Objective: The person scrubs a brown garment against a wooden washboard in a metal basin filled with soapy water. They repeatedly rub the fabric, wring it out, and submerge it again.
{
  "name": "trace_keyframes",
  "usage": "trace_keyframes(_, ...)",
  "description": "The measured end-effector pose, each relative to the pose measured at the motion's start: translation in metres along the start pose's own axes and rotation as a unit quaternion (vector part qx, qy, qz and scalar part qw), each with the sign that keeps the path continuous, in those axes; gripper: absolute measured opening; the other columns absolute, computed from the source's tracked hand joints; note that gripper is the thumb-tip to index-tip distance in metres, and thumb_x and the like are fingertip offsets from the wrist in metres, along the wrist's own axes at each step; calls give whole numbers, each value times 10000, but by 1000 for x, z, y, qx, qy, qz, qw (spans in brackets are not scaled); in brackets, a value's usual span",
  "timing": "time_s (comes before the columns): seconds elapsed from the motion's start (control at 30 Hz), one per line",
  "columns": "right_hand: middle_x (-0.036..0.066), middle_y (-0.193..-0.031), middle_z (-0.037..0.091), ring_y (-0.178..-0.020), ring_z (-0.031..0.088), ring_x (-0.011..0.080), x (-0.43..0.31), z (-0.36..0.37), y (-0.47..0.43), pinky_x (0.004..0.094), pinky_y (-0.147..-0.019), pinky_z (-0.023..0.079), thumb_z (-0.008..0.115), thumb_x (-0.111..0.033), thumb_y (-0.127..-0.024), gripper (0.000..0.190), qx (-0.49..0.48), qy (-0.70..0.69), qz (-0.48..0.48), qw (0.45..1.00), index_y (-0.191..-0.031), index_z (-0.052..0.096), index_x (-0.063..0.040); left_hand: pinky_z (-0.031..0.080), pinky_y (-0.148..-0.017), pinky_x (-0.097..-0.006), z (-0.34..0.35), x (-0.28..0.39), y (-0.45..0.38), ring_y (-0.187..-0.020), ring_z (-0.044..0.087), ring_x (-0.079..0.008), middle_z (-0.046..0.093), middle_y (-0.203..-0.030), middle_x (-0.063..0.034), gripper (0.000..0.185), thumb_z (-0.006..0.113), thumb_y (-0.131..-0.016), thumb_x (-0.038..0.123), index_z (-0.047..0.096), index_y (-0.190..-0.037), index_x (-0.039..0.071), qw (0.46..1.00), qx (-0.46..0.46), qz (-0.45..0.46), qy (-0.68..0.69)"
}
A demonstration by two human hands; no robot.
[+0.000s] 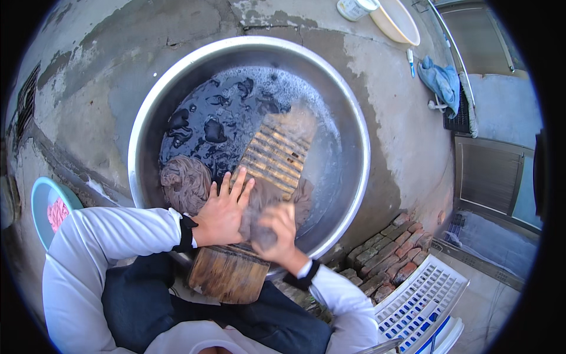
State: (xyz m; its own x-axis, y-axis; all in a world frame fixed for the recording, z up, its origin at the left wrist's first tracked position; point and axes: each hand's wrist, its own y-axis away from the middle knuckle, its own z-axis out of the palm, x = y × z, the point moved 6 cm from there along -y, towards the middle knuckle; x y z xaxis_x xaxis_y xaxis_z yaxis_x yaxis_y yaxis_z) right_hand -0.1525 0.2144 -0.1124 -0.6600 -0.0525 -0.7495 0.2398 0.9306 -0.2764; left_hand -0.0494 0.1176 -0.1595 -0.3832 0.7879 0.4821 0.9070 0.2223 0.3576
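A wooden washboard point(275, 155) slants into a large metal basin point(363, 150), its plain lower end over my lap and its far end in cloudy water. Wet grey-brown cloth point(263, 197) lies across the ridges. My left hand point(221, 217) rests flat on the board's left side and the cloth, fingers spread. Blurred by motion, my right hand point(278, 230) is curled around a bunched part of that cloth. Beside my left fingers sits a wrung-looking bundle of similar cloth point(185, 181). Dark fabric point(215, 130) pokes through the sudsy water further back.
A light-blue basin point(42, 190) with pink cloth point(56, 213) stands at left. Stacked bricks point(393, 248) and a white plastic crate point(420, 301) are at right. Behind lie a white tub point(356, 9), a cream basin point(400, 26), a brush point(411, 62) and a blue cloth point(440, 84).
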Motion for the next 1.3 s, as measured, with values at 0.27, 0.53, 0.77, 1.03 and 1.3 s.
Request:
trace_keyframes(0.27, 130, -1426, 528, -1385, 389, 407, 126, 14, -89, 564, -1178, 240, 752, -124, -590, 422, -93, -92, 257, 957, -1004, 670, -140, 378, -1123, -557, -8, 1, 2, -1384, 338, -567, 226, -1571, -352, 1177, 743, -760, 643, 248, -1521, -107, 1000, 18, 10, 16)
trace_keyframes(0.53, 125, -1059, 652, -1099, 570, 407, 4, 4, -4, 527, -979, 427, 742, -85, -544, 317, -24, -74, 41, 996, -841, 634, -104, 375, -1130, -539, -4, 5, -3, -1345, 341, -614, 198, -1564, -393, 1237, 772, -720, 647, 241, -1500, -153, 999, -18, 31, -39)
trace_keyframes(0.77, 202, -1263, 566, -1228, 480, 398, 77, 5, -52, 471, -1099, 325, 691, -131, -633, 446, -21, -6, 142, 990, -1078, 674, -96, 394, -1127, -517, -7, 4, -4, -1326, 398, -557, 281, -1525, -386, 1183, 702, -759, 697, 348, -1395, -235, 999, 37, 22, -9)
trace_keyframes(1.03, 143, -1433, 544, -1414, 394, 456, -24, -9, 29, 701, -1159, 189, 765, -153, -564, 364, -122, -91, -4, 988, -920, 692, -129, 543, -905, -584, -13, 5, 2, -1255, 395, -684, 154, -1579, -385, 1239, 811, -687, 575, 134, -1623, 126, 997, 39, 59, 27)
trace_keyframes(1.3, 53, -1071, 621, -964, 549, 370, -5, 20, 19, 550, -798, 421, 744, -270, -448, 330, -92, -40, -27, 995, -745, 664, -152, 527, -947, -583, -3, 7, -4, -1239, 370, -709, 194, -1574, -363, 890, 758, -765, 403, 396, -1541, 162, 998, 39, 46, 28)
